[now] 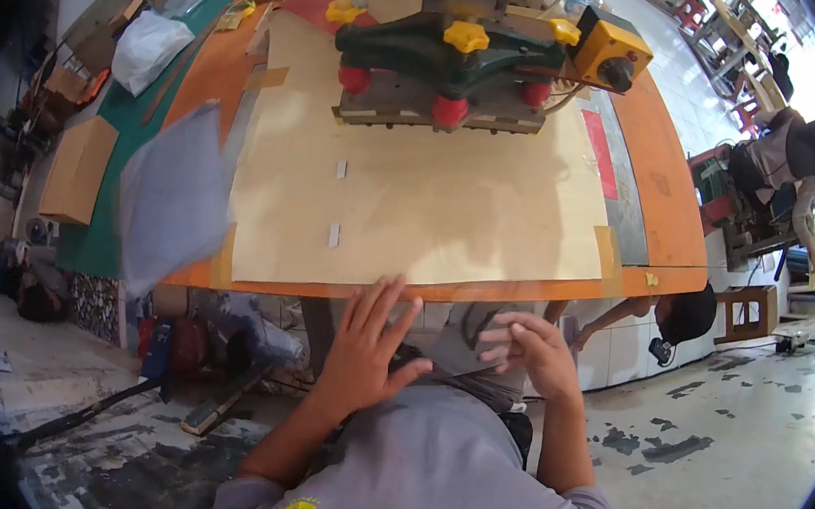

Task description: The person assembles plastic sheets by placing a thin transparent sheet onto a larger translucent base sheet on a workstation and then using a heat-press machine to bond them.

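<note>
My left hand (372,337) is at the near edge of the worktable, fingers spread and fingertips by the edge of a cream sheet (432,208). Nothing shows in its grasp. To its right, my right hand (532,353) is raised in front of the edge, its fingers loosely bent and partly apart; I make out no object in it. Two small white strips, an upper one (341,169) and a lower one (334,236), lie on the left part of the cream sheet. A blurred, translucent plastic sheet (177,198) is at the table's left side.
Over the far part of the sheet stands a dark green press head (408,48) with yellow knobs and red fittings. A yellow control box (615,57) is beside it. At left are a cardboard box (79,170) and white bag (150,51). Another person (684,316) bends at right.
</note>
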The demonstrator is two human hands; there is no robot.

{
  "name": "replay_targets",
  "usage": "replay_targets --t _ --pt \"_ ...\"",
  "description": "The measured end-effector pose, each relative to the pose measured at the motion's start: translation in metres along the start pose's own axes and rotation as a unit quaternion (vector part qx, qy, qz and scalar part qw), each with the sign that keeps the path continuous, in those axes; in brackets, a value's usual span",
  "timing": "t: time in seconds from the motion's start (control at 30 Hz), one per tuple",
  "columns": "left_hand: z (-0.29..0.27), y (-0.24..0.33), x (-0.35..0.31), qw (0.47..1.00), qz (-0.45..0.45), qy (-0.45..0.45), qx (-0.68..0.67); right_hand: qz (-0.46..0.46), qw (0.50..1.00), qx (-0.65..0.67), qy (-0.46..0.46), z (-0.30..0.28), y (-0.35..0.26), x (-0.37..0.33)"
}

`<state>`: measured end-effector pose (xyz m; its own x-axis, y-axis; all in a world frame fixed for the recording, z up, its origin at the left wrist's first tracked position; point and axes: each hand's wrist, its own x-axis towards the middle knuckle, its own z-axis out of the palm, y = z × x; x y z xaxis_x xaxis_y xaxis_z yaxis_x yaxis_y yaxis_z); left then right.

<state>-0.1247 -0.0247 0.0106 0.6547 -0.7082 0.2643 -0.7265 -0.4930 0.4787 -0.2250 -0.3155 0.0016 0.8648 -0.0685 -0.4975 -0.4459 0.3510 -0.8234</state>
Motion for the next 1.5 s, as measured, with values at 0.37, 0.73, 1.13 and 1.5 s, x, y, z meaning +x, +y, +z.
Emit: replay_targets --t 0.37,0.73,1.13,1.5 --pt "0.018 -0.032 0.064 0.997 -0.014 -0.002 0.074 -0.042 0.988 -0.144 0.019 -0.037 -0.005 0.007" --pt "0.008 -0.058 0.076 0.996 -0.007 -0.025 0.086 -0.078 0.957 -0.269 0.072 -0.04 -0.015 -0.005" --pt "0.009 -0.058 0.075 0.995 -0.011 -0.006 0.1 -0.227 0.906 -0.249 0.255 -0.04 -0.046 0.009" --pt "-0.036 -0.098 0.051 0.997 -0.042 0.064 0.025 -0.392 0.732 -0.522 0.192 -0.025 -0.058 0.072"
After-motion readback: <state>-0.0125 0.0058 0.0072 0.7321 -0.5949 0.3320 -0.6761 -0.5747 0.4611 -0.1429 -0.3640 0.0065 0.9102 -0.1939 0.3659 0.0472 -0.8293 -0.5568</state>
